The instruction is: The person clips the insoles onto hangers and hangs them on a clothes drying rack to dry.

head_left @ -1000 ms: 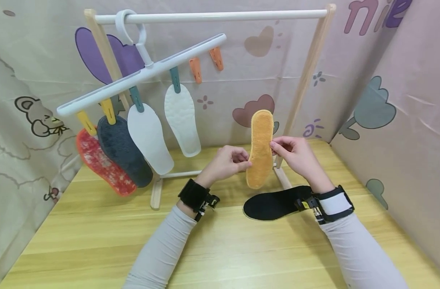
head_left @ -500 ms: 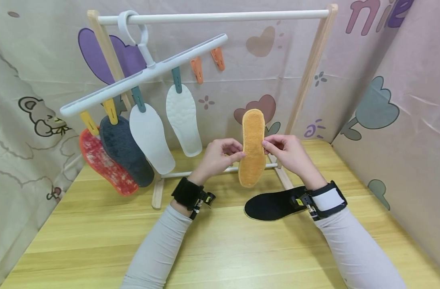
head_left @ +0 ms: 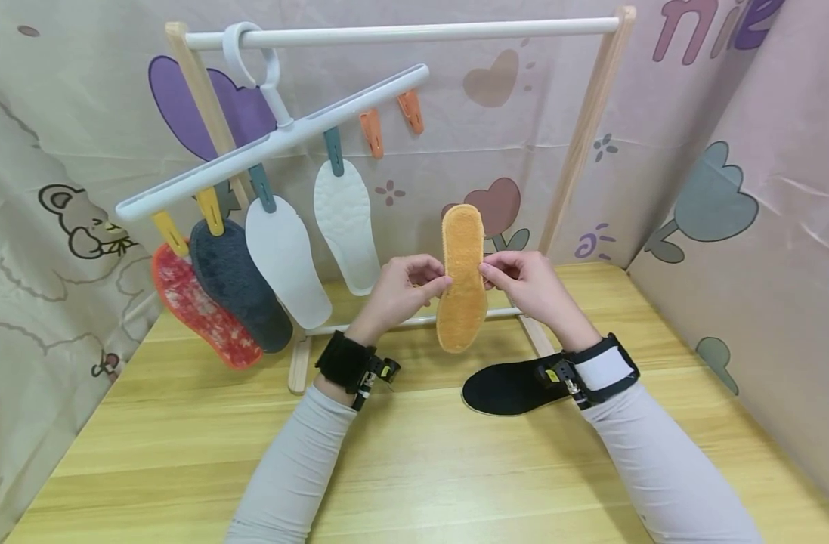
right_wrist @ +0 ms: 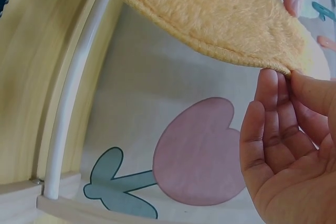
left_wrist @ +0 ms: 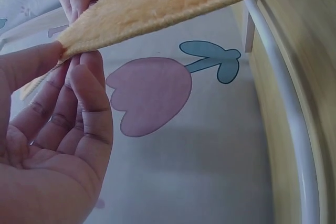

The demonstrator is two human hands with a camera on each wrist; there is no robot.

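Observation:
A fuzzy orange insole (head_left: 462,302) is held upright above the table, between both hands. My left hand (head_left: 403,291) pinches its left edge between thumb and fingers, and my right hand (head_left: 523,281) pinches the right edge a little higher. In the left wrist view the stitched rim of the insole (left_wrist: 157,9) shows at the left thumb tip. The right wrist view has the right thumb and fingers on the same kind of rim. A black insole (head_left: 505,389) lies on the table beneath the right wrist, which covers part of it.
A white hanger (head_left: 278,140) hangs tilted from the rack's top bar (head_left: 414,33). Clipped to it are a red insole (head_left: 206,313), a dark grey insole (head_left: 240,287) and two white insoles (head_left: 288,261). Two orange clips (head_left: 371,134) on its raised right end hold nothing.
Both hands have moved left together, carrying the orange insole toward the hanging insoles. Their pinch on its edges is kept. The black insole stays on the table.

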